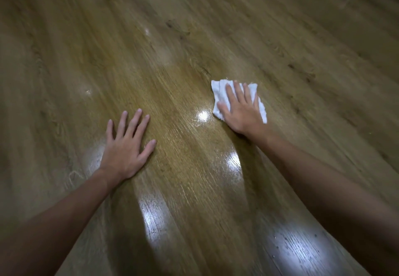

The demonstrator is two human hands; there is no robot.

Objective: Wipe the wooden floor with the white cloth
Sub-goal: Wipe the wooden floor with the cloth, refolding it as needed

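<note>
White cloth [220, 94], crumpled flat, lies on the wooden floor [172, 59] right of centre, pinned under the right hand [240, 111], whose grip is flat: fingers straight and slightly spread, pressing down on the fabric rather than curling round it. Cloth edges show beyond the fingertips and on both sides of the palm. Well apart to the near left, the left hand [127, 146] rests palm-down on bare boards, fingers splayed, holding nothing. Glossy light patches shine on the planks between and nearer. No writing is readable.
</note>
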